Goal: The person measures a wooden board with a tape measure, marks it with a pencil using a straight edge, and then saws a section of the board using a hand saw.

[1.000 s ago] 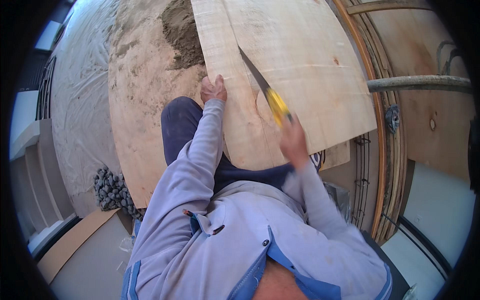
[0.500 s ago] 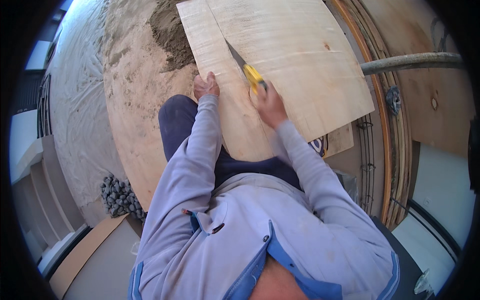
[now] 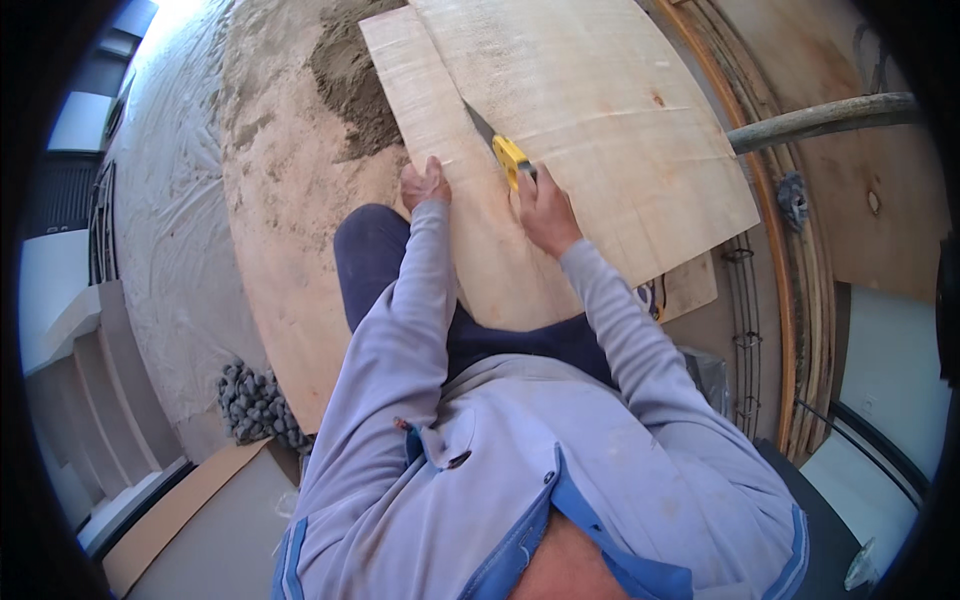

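Along the left, a plastic sheet, pale and wrinkled. Beside it, and running in under the work, a plywood base dusted with grit. Above that, at top centre, the board: broad, pale, reaching back to the lap, with a dark cut from the far edge to the saw, and a narrower strip left of this line. Filling the lower middle, a pale lilac shirt with blue trim. Down the right side, long timbers. Between shirt and board, dark blue trousers, with one knee bent out to the left. Left of the board's far end, a heap of sand. At lower left, cardboard and, just above it, dark grey stones. At right, a grey pole, ending near the board's right edge. At the near end of the cut, the saw: yellow handle toward the body, blade pointing away and slanting left. Clamped round the handle, the right hand. Clamped on the board's left edge, thumb uppermost, most fingers hidden, the left hand. Against the timbers, a bluish rag. Right of the saw, a small brown knot.
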Motion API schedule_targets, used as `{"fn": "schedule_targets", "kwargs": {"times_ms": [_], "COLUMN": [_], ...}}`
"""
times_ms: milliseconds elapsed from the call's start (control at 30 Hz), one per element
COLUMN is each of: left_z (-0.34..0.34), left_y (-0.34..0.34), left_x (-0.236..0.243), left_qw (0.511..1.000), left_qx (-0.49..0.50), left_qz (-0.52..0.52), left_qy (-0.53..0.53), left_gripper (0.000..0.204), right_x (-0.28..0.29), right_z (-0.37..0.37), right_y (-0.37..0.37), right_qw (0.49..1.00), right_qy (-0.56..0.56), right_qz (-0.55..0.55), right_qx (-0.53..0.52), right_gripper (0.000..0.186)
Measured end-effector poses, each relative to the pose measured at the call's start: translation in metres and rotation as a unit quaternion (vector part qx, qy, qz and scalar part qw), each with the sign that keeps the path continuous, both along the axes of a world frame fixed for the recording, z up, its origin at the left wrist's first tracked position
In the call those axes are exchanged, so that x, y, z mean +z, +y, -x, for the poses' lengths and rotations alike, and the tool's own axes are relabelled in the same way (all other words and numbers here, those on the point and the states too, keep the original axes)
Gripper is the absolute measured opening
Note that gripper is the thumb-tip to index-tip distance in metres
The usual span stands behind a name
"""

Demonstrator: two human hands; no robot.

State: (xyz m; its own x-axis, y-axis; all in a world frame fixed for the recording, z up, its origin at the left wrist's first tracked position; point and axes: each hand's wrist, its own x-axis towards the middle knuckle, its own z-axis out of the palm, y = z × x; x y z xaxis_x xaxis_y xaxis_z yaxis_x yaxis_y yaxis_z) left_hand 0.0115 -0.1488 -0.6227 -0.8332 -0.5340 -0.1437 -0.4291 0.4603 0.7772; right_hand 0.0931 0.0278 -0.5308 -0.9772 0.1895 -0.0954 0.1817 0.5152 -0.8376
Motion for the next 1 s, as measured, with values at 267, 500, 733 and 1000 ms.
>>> {"fn": "schedule_targets", "kwargs": {"times_ms": [267,500,733,1000], "left_z": [-0.006,0.003,-0.008,-0.005], "left_y": [-0.032,-0.016,-0.029,-0.023], "left_x": [-0.005,-0.023,-0.013,0.001], "left_qw": [0.998,1.0,0.999,0.999], "left_qx": [0.048,0.013,0.014,0.024], "left_qz": [-0.033,0.014,-0.028,0.009], "left_qy": [0.014,0.008,0.033,-0.021], "left_gripper": [0.034,0.033,0.033,0.033], "right_x": [0.052,0.017,0.026,0.059], "right_z": [-0.122,-0.067,-0.077,-0.133], "right_y": [0.022,0.008,0.008,0.023], "right_qw": [0.997,0.999,0.997,0.985], "right_qy": [-0.035,-0.033,-0.006,-0.116], "right_qz": [0.057,0.018,0.068,0.123], "right_qx": [0.027,0.028,0.027,0.014], "right_gripper": [0.026,0.025,0.021,0.027]}}
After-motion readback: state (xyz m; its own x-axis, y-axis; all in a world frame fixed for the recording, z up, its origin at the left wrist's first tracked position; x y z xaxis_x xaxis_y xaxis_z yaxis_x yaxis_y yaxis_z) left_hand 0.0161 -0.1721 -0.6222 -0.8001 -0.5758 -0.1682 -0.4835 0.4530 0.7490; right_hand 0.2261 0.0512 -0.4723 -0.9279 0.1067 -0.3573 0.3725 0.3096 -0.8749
